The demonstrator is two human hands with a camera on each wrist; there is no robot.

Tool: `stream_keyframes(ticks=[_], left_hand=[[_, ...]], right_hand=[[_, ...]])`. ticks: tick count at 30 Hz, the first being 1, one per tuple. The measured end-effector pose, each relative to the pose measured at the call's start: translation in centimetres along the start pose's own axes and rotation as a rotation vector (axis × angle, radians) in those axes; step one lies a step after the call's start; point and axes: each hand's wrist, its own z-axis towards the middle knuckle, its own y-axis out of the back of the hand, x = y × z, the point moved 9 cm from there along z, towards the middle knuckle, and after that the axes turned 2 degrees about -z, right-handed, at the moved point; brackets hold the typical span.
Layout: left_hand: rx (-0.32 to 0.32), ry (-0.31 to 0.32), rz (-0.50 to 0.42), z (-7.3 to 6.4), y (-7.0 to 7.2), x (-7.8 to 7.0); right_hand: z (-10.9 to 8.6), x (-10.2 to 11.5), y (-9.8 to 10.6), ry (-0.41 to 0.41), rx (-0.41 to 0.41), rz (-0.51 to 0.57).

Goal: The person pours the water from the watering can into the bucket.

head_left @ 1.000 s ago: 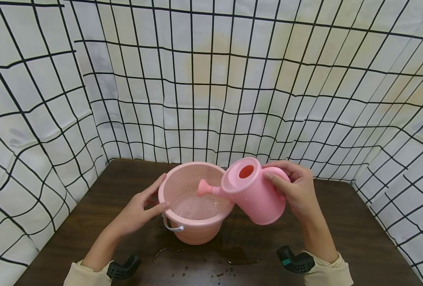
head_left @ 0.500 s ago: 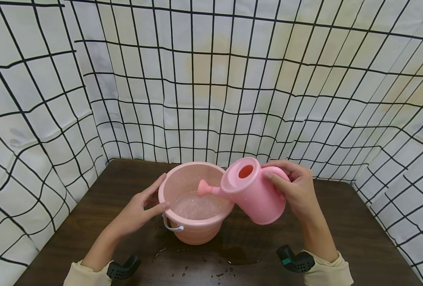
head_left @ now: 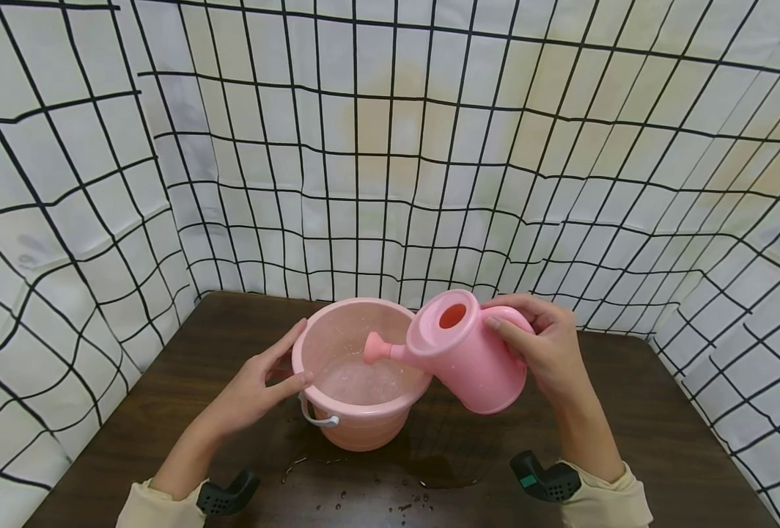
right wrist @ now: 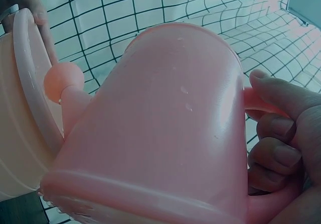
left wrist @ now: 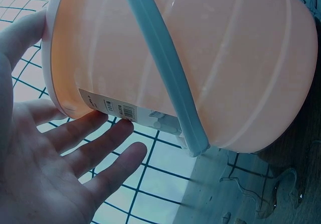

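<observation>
A pink bucket (head_left: 363, 429) stands on the table with water (head_left: 366, 380) inside. My left hand (head_left: 258, 385) spreads across its left side, thumb and fingertips touching the rim; in the left wrist view the fingers (left wrist: 108, 151) lie fairly straight against the outside. Above the right rim, my right hand (head_left: 545, 345) holds a pink watering can (head_left: 472, 359) tilted toward the bucket. The can's sprinkler spout (head_left: 378, 347) reaches over the bucket opening. In the right wrist view the fingers (right wrist: 273, 153) curl round the can's handle (right wrist: 273, 201), and its wet base shows drops.
The dark wooden table (head_left: 245, 315) has a puddle (head_left: 439, 469) and scattered drops in front of the bucket. A white grid-patterned cloth (head_left: 390, 169) walls the back and sides. A pale bucket handle (head_left: 317, 418) hangs at the bucket's front left.
The water surface in the bucket ripples differently from frame to frame. Both hands, the bucket and the watering can stay almost still.
</observation>
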Motion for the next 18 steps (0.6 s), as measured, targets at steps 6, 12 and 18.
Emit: stream_keyframes(ticks=[6, 12, 18], left_hand=[[-0.003, -0.01, 0.0, -0.01, 0.02, -0.06], [-0.001, -0.01, -0.002, 0.01, 0.0, -0.13], [-0.002, 0.006, -0.002, -0.01, -0.03, 0.06]], right_hand=[[0.09, 0.05, -0.05, 0.003, 0.006, -0.009], [0.17, -0.05, -0.12, -0.006, 0.015, -0.019], [0.17, -0.03, -0.15, 0.006, 0.021, -0.014]])
